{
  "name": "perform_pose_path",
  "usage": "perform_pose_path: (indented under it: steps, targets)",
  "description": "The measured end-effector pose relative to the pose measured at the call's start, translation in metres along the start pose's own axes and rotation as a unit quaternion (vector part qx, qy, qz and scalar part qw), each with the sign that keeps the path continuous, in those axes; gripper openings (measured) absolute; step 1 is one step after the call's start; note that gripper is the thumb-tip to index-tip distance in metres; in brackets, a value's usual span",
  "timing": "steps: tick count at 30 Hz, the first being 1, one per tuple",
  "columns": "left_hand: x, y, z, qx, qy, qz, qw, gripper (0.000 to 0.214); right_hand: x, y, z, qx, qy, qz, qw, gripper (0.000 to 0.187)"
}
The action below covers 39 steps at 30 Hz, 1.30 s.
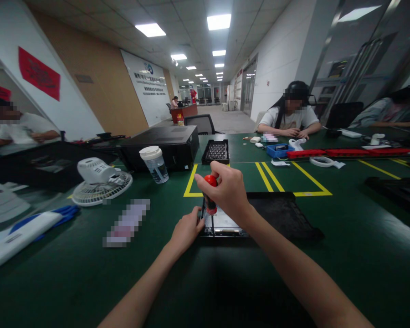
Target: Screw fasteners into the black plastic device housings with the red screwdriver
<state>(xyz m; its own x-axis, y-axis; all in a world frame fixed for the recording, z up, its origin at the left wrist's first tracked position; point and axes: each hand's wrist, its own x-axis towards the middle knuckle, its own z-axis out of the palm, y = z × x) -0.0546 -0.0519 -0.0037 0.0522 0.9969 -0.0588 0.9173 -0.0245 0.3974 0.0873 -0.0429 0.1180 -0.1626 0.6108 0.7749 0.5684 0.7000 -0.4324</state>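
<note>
While the green bench (150,282) extends nearside of both grips, a yellow-taped outline (310,177) lies beyond; black-edged silver unit (227,222), below the right grip (230,191), left edge touched by the left grip (187,228), closure unclear; red-and-black screwdriver (210,202), upright over the unit, clasped in the right grip's curled fingers.

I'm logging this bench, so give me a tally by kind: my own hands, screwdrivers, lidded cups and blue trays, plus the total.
Your left hand and right hand: 2
Screwdriver: 1
Lidded cup: 1
Blue tray: 1
Total: 5
</note>
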Motion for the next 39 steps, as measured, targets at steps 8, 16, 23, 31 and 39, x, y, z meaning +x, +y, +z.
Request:
perform_pose_path:
  steps: [8,16,23,31,39]
  targets:
    - [0.004,-0.007,0.005,-0.003,0.016,0.02,1.0,0.032,-0.004,-0.004,0.004,-0.044,0.037,0.006,0.998,0.034]
    - [0.005,-0.01,0.007,-0.008,0.016,0.023,1.0,0.031,-0.011,-0.012,0.009,-0.061,0.046,0.002,0.997,0.03]
    - [0.004,-0.01,0.006,-0.016,0.019,0.03,0.999,0.031,-0.011,-0.01,0.013,-0.059,0.054,0.009,0.997,0.029]
    - [0.004,-0.012,0.006,-0.005,0.018,0.03,0.999,0.033,-0.008,-0.005,0.014,-0.023,0.05,0.036,0.998,0.02]
    - [0.004,-0.01,0.005,0.009,0.019,0.026,0.999,0.032,0.002,0.009,0.012,0.204,-0.079,0.054,0.974,0.019]
